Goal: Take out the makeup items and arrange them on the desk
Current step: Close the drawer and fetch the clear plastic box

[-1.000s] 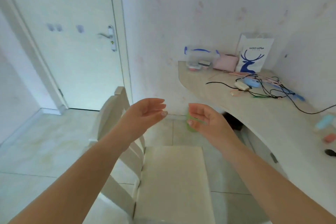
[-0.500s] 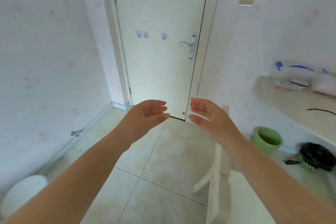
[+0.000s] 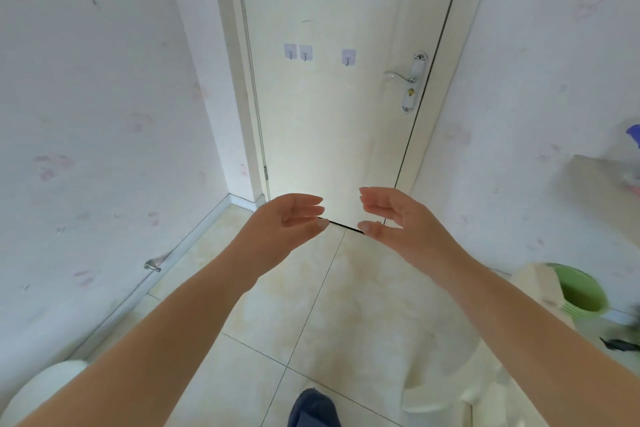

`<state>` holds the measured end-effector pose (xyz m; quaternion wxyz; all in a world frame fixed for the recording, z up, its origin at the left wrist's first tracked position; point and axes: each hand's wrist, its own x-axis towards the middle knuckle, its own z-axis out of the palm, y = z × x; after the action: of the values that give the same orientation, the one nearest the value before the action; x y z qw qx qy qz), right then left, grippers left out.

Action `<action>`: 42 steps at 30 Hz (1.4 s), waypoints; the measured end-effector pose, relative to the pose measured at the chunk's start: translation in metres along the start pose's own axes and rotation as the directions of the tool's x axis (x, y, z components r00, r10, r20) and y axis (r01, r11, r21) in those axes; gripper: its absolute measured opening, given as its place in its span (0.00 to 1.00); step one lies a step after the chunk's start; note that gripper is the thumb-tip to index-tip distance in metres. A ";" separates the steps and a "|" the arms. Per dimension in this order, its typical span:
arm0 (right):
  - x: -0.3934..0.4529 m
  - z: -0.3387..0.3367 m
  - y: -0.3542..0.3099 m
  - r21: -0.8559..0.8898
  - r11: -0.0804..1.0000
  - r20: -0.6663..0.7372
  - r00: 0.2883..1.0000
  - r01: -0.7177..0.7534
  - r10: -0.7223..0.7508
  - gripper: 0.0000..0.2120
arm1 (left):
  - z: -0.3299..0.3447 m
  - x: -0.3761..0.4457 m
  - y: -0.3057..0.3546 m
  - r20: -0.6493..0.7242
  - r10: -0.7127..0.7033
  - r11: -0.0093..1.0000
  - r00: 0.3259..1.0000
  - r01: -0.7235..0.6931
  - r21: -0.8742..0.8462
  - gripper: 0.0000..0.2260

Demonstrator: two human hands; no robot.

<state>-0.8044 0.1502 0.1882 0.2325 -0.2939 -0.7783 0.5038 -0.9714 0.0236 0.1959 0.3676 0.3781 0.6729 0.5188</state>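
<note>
While both hands hung in the air before the door [image 3: 332, 80], neither held anything; the left hand [image 3: 287, 218] was loosely spread, palm turned inward, and the right hand [image 3: 391, 218] mirrored it, fingers relaxed and slightly bent, the two hands near each other but apart; both floated just in front of the door's bottom edge. No makeup items could be made out; far to the right of the door only a corner of the surface [image 3: 602, 177] showed, with a blurred clear container with a blue part [image 3: 633, 135] at the frame's edge, so the items' heading and long axis could not be told; that corner of the surface itself ran away from the door toward the right edge of the view.

Judging from this, the main risk was that the gaze and hands faced the door, not the surface, so a reach to the right would start blind; a sweeping arm might knock the container or whatever sat by it. To the lower right of the door stood a pale chair [image 3: 540, 288] and a green bin [image 3: 581, 291] on the floor; stepping toward the surface without looking could catch a foot on either.
</note>
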 end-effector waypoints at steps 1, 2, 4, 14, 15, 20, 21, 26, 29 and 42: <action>0.018 -0.004 0.004 0.007 1.000 -0.011 1.000 -0.005 0.005 0.20 | -0.001 0.021 0.002 0.006 0.003 1.000 1.000 -0.003 0.010 0.12; 0.040 -0.012 0.010 0.017 1.000 -0.032 0.999 -0.023 0.024 0.20 | 0.001 0.051 0.005 0.029 0.006 1.000 1.000 -0.006 0.010 0.13; 0.076 -0.027 0.019 0.027 0.998 -0.068 0.996 -0.049 0.051 0.20 | 0.005 0.098 0.014 0.082 0.003 1.000 0.997 -0.005 0.025 0.13; 0.184 -0.124 0.058 0.045 0.985 -0.263 0.949 -0.166 0.172 0.20 | 0.065 0.285 0.053 0.310 0.058 0.996 0.949 -0.075 0.045 0.13; 0.188 -0.133 0.061 0.044 0.984 -0.282 0.943 -0.173 0.179 0.19 | 0.071 0.297 0.057 0.326 0.060 0.996 0.944 -0.078 0.042 0.13; 0.211 -0.190 0.098 0.072 0.969 -0.431 0.869 -0.236 0.244 0.19 | 0.130 0.377 0.071 0.487 0.080 0.993 0.870 -0.114 0.040 0.13; 0.216 -0.203 0.105 0.083 0.965 -0.467 0.846 -0.249 0.258 0.19 | 0.144 0.395 0.074 0.521 0.082 0.992 0.849 -0.119 0.037 0.13; 0.235 -0.259 0.137 0.139 0.946 -0.634 0.708 -0.293 0.312 0.19 | 0.214 0.472 0.094 0.671 0.079 0.991 0.737 -0.131 0.027 0.13; 0.238 -0.302 0.156 0.209 0.923 -0.737 0.569 -0.322 0.365 0.19 | 0.270 0.518 0.110 0.778 0.067 0.992 0.625 -0.128 0.017 0.13; 0.196 -0.472 0.227 0.333 0.860 -0.884 0.189 -0.388 0.427 0.20 | 0.502 0.596 0.147 0.951 -0.022 0.989 0.310 -0.132 0.066 0.14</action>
<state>-0.5844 0.6640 0.1732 0.5019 -0.7202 -0.3789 0.2928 -0.7721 0.7906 0.1821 0.6488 0.6561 0.3482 0.1652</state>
